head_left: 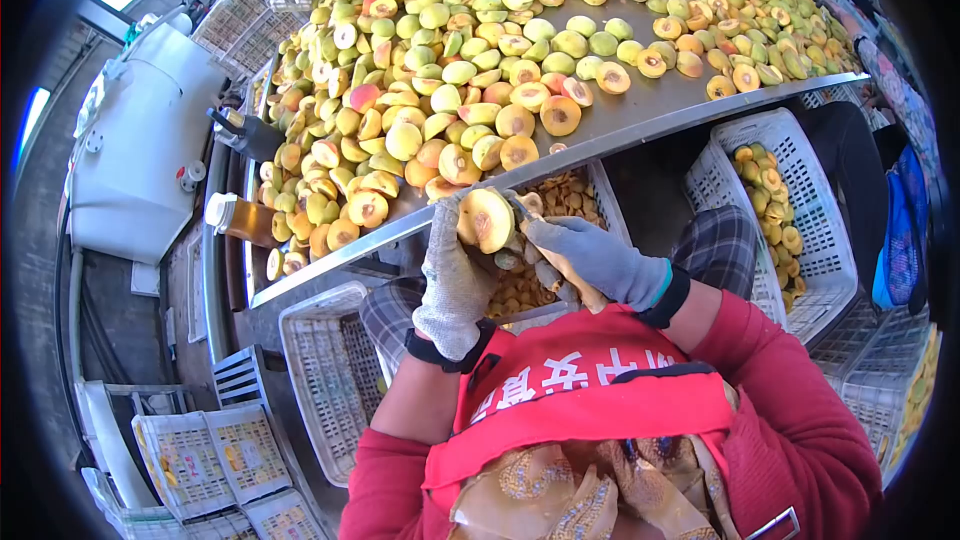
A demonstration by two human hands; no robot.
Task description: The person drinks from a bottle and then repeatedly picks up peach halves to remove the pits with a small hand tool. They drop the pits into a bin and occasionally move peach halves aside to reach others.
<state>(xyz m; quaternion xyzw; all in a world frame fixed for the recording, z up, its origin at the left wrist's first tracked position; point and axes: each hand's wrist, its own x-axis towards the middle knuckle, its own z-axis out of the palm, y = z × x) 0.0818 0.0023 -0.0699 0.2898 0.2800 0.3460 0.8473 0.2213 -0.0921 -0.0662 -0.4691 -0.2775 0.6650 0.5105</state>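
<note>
My left hand (450, 280), in a pale knitted glove, is closed around a halved peach (487, 221), its yellow cut face turned upward. My right hand (598, 258), in a blue-grey glove, grips a wooden-handled tool (591, 296). The tool's far end meets the peach half's right edge, and its tip is mostly hidden. Both hands are just in front of the metal table's edge (400, 232). Below them, a crate of peach pits and scraps (520, 292) shows partly between my knees.
Many peach halves (440, 70) are heaped on the metal table. A white crate (318, 380) stands at left; another crate (826, 230) at right holds peach halves. A jar of amber liquid (240, 218) and a black-handled object (250, 135) are by the table's left edge.
</note>
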